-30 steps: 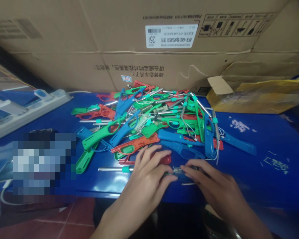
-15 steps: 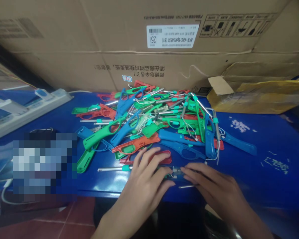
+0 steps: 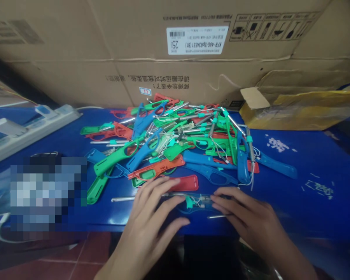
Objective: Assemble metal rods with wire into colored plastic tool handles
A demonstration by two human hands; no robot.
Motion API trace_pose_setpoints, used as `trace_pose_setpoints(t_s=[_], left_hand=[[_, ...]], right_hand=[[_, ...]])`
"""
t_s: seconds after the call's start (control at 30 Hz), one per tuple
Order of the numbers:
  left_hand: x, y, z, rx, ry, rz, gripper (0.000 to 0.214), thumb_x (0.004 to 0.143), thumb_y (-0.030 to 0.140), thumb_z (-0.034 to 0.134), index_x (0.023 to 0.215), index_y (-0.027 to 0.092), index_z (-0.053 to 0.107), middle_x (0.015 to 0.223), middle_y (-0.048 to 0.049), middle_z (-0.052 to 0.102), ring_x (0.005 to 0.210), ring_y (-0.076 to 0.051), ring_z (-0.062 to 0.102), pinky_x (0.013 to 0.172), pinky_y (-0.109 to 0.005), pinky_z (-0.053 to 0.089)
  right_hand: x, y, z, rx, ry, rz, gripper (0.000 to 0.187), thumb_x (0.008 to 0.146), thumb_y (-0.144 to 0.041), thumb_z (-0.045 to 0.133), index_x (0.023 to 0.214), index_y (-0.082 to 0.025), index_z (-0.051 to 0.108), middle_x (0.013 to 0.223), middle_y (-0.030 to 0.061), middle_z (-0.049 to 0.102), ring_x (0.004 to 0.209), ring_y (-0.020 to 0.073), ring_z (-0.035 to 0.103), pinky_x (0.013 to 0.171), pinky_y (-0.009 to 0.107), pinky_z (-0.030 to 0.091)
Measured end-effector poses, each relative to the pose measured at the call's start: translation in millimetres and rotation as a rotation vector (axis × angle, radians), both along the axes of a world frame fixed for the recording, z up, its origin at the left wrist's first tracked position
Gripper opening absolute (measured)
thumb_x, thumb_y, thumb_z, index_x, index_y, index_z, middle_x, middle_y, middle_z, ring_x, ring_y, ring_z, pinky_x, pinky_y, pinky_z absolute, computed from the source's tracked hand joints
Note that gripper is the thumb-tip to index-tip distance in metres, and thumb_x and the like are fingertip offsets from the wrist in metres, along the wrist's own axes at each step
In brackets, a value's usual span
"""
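Nearest the camera, at the front edge of the glossy blue table (image 3: 294, 202), the left hand (image 3: 151, 217) lies palm down with its fingers spread wide, closed on nothing; its fingertips rest on the thin metal rod (image 3: 124, 199) of a half-built blue plastic lighter shell with teal fitting and fine white wires (image 3: 196, 202). This piece lies flat on the table just in front of the pile, between the two hands. The right hand (image 3: 251, 221) is flat as well, fingers stretched leftwards, their tips pressing on the right end of that shell; nothing is gripped. A second loose metal pin (image 3: 216, 216) lies just beside the right fingers.

Just beyond the shell lies a red plastic handle half (image 3: 186, 182), and behind it the heap of green, blue and orange lighter shells with metal tubes (image 3: 181, 144). Left of the heap sits a white power strip (image 3: 32, 130). Behind the heap stands a large brown cardboard box (image 3: 105, 50), its print upside down; its white label (image 3: 196, 40) reads "25" and roughly "KFR-46G", the rest too small to tell.
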State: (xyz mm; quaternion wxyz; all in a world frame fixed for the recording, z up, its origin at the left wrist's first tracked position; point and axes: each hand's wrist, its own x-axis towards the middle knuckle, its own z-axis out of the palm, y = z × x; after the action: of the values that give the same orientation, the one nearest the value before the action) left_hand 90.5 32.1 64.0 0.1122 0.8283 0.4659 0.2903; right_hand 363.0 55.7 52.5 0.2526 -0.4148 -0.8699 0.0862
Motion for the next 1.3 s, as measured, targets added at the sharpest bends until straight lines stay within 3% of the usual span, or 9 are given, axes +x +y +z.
trace_pose_setpoints(t_s=[0.23, 0.4, 0.63, 0.87, 1.1, 1.3], left_hand=[[-1.2, -3.6, -9.2, -0.007, 0.071, 0.067, 0.040, 0.104, 0.034, 0.059, 0.141, 0.020, 0.052, 0.159, -0.0163, 0.041, 0.145, -0.034, 0.040, 0.113, -0.056, 0.043], [5.9, -0.8, -12.6, 0.051, 0.143, 0.096, 0.046, 0.101, 0.037, 0.064, 0.141, 0.017, 0.053, 0.153, -0.0166, 0.050, 0.143, -0.036, 0.041, 0.111, -0.060, 0.043], [2.4, 2.1, -16.2, 0.125, 0.112, 0.078, 0.032, 0.098, 0.028, 0.069, 0.129, 0.019, 0.063, 0.134, -0.0126, 0.066, 0.136, -0.036, 0.049, 0.104, -0.058, 0.046], [2.3, 2.0, -15.4, 0.124, 0.075, 0.078, 0.025, 0.096, 0.035, 0.072, 0.116, 0.021, 0.065, 0.131, -0.0112, 0.068, 0.132, -0.037, 0.053, 0.100, -0.057, 0.049], [2.8, 1.9, -17.0, 0.126, 0.046, 0.099, 0.027, 0.096, 0.031, 0.072, 0.120, 0.021, 0.064, 0.129, -0.0119, 0.066, 0.132, -0.036, 0.050, 0.102, -0.057, 0.046], [1.8, 4.3, -14.3, 0.027, 0.046, 0.100, 0.024, 0.097, 0.034, 0.071, 0.118, 0.025, 0.063, 0.138, -0.0108, 0.061, 0.136, -0.036, 0.045, 0.102, -0.058, 0.045]], right_hand=[[-2.5, 2.0, 4.5, 0.050, -0.041, -0.024, 0.038, 0.101, -0.004, 0.042, 0.115, -0.025, 0.070, 0.114, 0.0016, 0.076, 0.074, 0.0115, 0.077, 0.061, 0.024, 0.060], [-3.5, 2.8, 5.3, 0.080, -0.029, -0.005, 0.031, 0.106, -0.013, 0.042, 0.116, -0.025, 0.069, 0.113, 0.0014, 0.077, 0.081, 0.0119, 0.078, 0.063, 0.023, 0.061], [-7.8, -0.9, 5.4, 0.091, -0.056, -0.055, 0.037, 0.112, -0.035, 0.038, 0.113, -0.023, 0.073, 0.112, 0.0034, 0.078, 0.084, 0.0123, 0.079, 0.062, 0.022, 0.062], [-4.1, -2.4, 0.8, 0.062, -0.063, -0.105, 0.032, 0.109, -0.026, 0.044, 0.118, -0.026, 0.074, 0.117, 0.0029, 0.078, 0.085, 0.0131, 0.080, 0.067, 0.022, 0.064], [-3.0, -2.0, -5.3, 0.087, -0.006, -0.111, 0.027, 0.108, -0.031, 0.050, 0.114, -0.025, 0.076, 0.113, 0.0035, 0.079, 0.086, 0.0144, 0.080, 0.069, 0.023, 0.065], [-1.6, -2.5, -2.1, 0.087, 0.000, -0.078, 0.029, 0.108, -0.029, 0.049, 0.110, -0.023, 0.077, 0.110, 0.0046, 0.080, 0.086, 0.0143, 0.080, 0.070, 0.021, 0.066]])
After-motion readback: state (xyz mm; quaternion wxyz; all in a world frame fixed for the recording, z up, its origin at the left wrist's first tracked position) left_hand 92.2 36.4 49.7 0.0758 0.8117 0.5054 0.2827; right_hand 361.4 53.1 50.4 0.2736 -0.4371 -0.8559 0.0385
